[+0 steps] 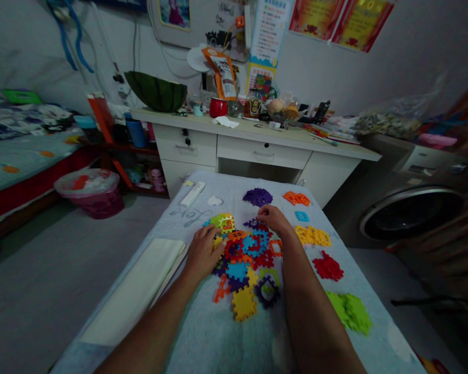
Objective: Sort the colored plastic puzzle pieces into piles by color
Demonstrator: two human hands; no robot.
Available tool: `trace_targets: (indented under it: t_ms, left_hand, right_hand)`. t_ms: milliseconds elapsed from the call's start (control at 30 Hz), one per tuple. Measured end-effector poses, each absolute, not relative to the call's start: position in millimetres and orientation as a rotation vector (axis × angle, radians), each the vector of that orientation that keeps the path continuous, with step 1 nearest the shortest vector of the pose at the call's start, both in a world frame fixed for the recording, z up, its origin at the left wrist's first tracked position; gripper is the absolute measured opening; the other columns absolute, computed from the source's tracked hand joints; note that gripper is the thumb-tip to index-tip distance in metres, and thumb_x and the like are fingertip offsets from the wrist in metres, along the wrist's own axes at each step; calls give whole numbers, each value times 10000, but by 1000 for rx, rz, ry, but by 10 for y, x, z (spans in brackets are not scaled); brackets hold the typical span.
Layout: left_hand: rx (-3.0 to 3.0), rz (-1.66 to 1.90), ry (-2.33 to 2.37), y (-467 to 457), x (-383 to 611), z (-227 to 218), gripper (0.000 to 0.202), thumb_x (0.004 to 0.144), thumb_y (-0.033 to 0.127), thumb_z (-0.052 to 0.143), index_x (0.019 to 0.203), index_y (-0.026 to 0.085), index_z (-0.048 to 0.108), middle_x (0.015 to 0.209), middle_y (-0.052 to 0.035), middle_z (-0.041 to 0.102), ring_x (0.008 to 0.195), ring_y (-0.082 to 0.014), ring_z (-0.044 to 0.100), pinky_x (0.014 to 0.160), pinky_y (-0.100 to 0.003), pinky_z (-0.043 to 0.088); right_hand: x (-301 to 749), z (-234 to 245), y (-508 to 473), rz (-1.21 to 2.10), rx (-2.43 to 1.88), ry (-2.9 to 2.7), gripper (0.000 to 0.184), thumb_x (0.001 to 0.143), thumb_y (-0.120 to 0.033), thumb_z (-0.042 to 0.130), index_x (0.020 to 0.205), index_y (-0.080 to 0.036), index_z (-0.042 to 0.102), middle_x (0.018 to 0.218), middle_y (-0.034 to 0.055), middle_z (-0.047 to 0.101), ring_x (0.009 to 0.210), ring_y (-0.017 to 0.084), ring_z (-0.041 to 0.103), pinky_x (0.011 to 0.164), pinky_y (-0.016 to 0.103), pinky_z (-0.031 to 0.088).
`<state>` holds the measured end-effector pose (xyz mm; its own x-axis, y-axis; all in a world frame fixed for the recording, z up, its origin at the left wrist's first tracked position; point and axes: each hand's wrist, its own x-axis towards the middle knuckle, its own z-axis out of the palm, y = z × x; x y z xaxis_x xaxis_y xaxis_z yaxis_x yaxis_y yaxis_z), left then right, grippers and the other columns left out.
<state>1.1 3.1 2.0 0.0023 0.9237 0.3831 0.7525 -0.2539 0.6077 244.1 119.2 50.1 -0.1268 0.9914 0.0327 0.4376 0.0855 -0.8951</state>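
R hand (271,218) fingers look pinched on purple pc (252,223); L hand (206,250) fingers spread open.
Pinch edge only, lift clear of mixed pile (249,244) nearside of R fingers; L steadies.

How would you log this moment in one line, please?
Left hand: at mixed pile | right hand: at purple piece | beyond: purple pile | right: yellow pile, red pile
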Motion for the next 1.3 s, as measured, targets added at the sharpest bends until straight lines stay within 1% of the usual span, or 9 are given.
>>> trace_targets:
  t_ms: [167,233,367,633,767,900,1000,1167,1300]
  left_hand:
    - [2057,1091,1756,36,9,4,312,865,358,540,1115,197,634,1247,-112,579,1197,-282,520,1065,-485,407]
    - [2057,1100,1751,38,10,2,303,867,357,538,1109,201,633,1238,-109,581,1193,-278,524,1060,-487,412]
    - [2052,1103,1754,35,13,7,290,862,352,545,1092,204,639,1237,-108,585,1190,-281,526,1054,-490,419]
    - [2054,1095,1781,28,14,-1,301,863,358,545,1103,206,645,1267,-109,577,1198,-287,522,1058,-487,418]
    - [2051,1071,1782,23,14,14,311,862,354,542,1111,200,646,1278,-115,573,1203,-294,514,1057,-497,417]
    - [2046,1080,1775,19,15,19,305,860,355,547,1110,213,648,1279,-107,575,1207,-293,513,1055,-500,421]
    - [2037,1064,1780,14,15,30,304,855,356,551,1104,212,650,1275,-108,575,1206,-294,513,1056,-503,420]
    - [2040,1044,1770,10,15,59,295,854,343,547,1097,211,648,1274,-109,573,1209,-293,509,1055,-506,420]
    - [2046,1052,1763,15,11,52,293,851,340,552,1097,209,645,1276,-108,570,1205,-292,510,1057,-507,417]
  right_hand:
    - [2411,426,1267,1104,-1295,-1154,131,639,-174,650,668,-186,523,507,-58,559,497,108,572,468,191,419]
    - [2407,381,1313,1098,-1259,-984,163,632,-164,662,677,-187,507,519,-57,566,531,123,620,485,194,463]
    - [2415,278,1397,1103,-1206,-839,198,627,-120,680,691,-183,503,534,-64,557,545,123,650,506,194,512]
    - [2421,141,1511,1156,-1148,-801,198,657,-69,664,734,-184,522,589,-60,569,584,118,675,557,201,559]
    - [2421,100,1559,1213,-1134,-805,231,638,-44,673,794,-183,575,666,-35,602,670,118,689,618,208,577]
    - [2416,63,1593,1213,-1120,-825,288,610,-80,715,856,-189,612,816,8,648,787,145,695,679,249,590]
    - [2420,40,1612,1142,-1161,-858,305,605,-112,702,890,-184,618,910,29,649,827,156,688,711,265,578]
    - [2440,12,1624,992,-1299,-962,315,606,-195,694,909,-185,609,908,30,649,835,175,665,712,288,559]
    - [2429,20,1584,1064,-1273,-1097,297,626,-219,678,914,-190,612,895,34,676,822,173,668,739,311,552]
